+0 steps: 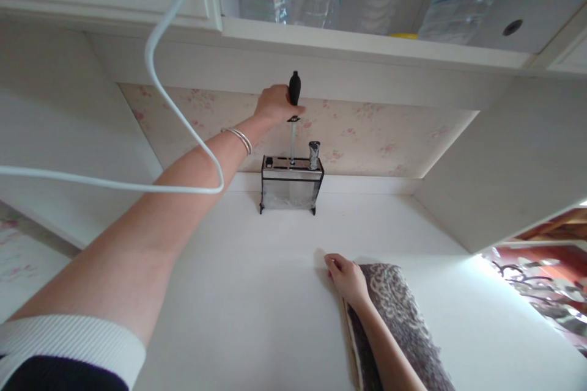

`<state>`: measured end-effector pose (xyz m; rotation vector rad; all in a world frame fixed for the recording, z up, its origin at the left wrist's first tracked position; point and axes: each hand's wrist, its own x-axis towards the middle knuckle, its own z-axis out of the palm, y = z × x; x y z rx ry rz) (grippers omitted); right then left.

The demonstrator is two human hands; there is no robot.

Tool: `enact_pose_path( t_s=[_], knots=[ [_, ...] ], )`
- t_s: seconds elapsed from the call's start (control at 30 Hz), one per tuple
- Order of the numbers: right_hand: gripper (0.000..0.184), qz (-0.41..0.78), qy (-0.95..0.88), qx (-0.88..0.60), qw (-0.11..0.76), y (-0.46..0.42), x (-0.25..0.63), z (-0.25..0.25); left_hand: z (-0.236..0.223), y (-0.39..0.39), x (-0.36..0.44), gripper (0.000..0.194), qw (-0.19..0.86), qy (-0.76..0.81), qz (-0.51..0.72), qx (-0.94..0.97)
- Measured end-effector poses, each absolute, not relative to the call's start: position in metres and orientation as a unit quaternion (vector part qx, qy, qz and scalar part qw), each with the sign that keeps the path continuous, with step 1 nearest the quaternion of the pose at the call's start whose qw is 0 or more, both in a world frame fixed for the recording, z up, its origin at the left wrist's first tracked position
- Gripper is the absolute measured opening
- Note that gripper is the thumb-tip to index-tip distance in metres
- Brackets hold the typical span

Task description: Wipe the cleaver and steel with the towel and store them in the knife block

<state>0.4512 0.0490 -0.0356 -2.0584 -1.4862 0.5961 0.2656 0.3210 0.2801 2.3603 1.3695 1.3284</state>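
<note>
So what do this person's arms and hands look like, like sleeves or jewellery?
The left hand has slim silver-coloured bangles at its wrist; farther up that arm are a white ribbed cuff and a dark sleeve. A white cord crosses in front of the forearm. The right hand and forearm show no sleeve or jewellery in view.

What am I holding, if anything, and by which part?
Your left hand holds a black-handled tool by the lower part of its handle; your right hand appears to hold nothing.
</note>
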Motion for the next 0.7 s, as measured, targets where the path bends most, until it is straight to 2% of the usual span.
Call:
enact_pose_path(
  t_s=[0.4, 0.7],
  knots=[
    [0.032, 0.21, -0.544, -0.772, 0.253, 0.049, 0.449, -0.033, 0.182, 0.318, 0.266, 0.041, 0.091, 0.488, 0.301, 0.815],
    [0.03, 0.2, -0.543, -0.779, 0.242, 0.048, 0.447, -0.031, 0.154, 0.323, 0.27, 0.039, 0.119, 0.5, 0.309, 0.801]
  ],
)
